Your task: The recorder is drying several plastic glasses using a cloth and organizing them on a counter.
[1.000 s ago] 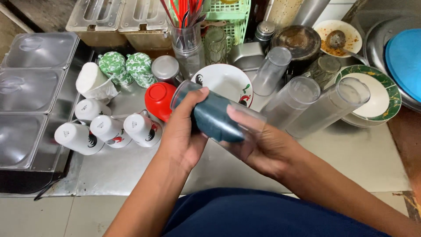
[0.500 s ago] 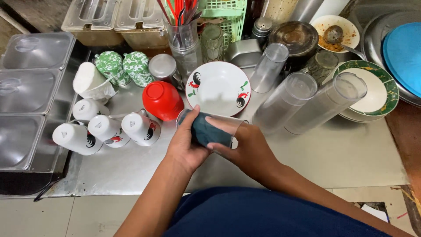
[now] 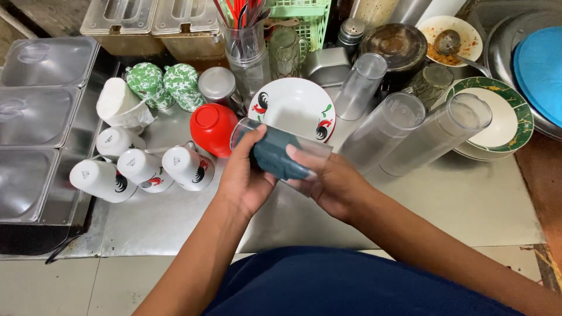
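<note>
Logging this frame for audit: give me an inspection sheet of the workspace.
Surface: steel counter, bare in front, crowded at back.
Job's things: clear tumbler held on its side, dark cloth stuffed inside.
Clutter: red bowl upside down; white cups lying on their sides; rooster plate; three tall tumblers; dirty bowl with spoon.
Grippers: left hand grips the tumbler; right hand steadies its base end.
Cables: nothing seen.
Surroundings: lidded steel pans at left; blue tray at right.
</note>
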